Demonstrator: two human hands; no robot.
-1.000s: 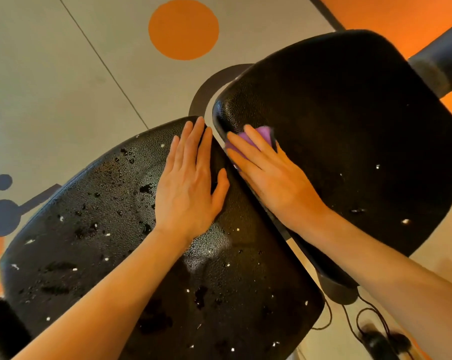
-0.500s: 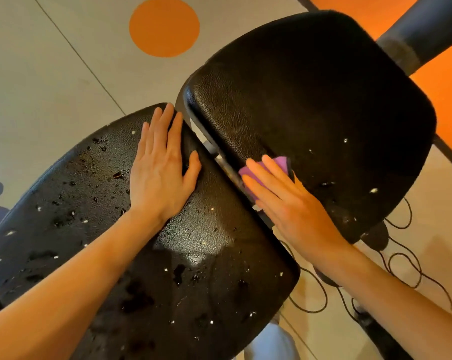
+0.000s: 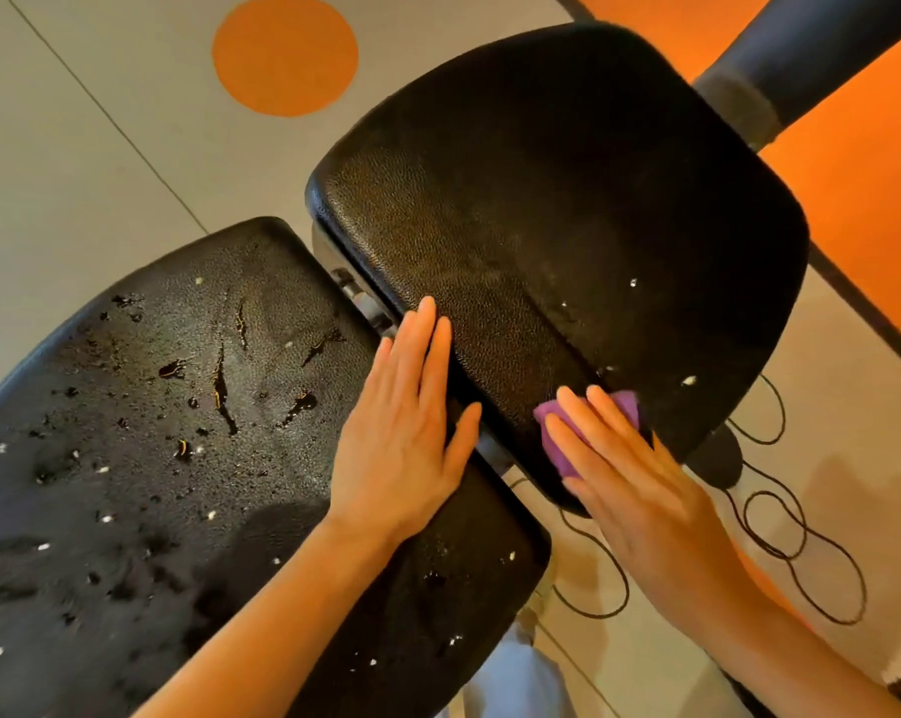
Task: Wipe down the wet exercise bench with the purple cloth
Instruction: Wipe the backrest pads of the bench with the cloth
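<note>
The right hand covers most of the purple cloth. The picture's left and bottom edges cut off the wet pad.

The exercise bench has two black pads with a fine pebbled grain. The far pad is mostly matte black with a few white specks near its right edge. The near pad, left of the far pad, is glossy black, blotched with dark wet patches and dotted with white glints. The purple cloth shows at the far pad's near edge. The floor beyond the far pad is pale beige with thin dark seams, an orange circle and orange areas to the right. Thin black cords loop over the floor right of the far pad.
</note>
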